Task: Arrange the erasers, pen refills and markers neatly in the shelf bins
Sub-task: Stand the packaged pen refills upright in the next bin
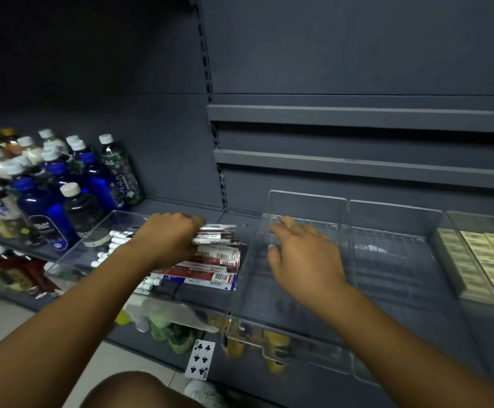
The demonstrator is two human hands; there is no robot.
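Left hand (169, 240) clutches refill packs (210, 275), right hand (304, 257) hangs relaxed over an empty bin (269, 313); erasers (481, 260) further right already look sorted.

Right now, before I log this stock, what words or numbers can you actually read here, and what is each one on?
"6", with club pips: playing card below the bins.
Blue bottle: white label print, too blurred to read.
Green bottle: vertical script, too small to read.
Pen refill packs: barcodes show, but words and digits are blurred.
Erasers: printed sleeves, unreadable.
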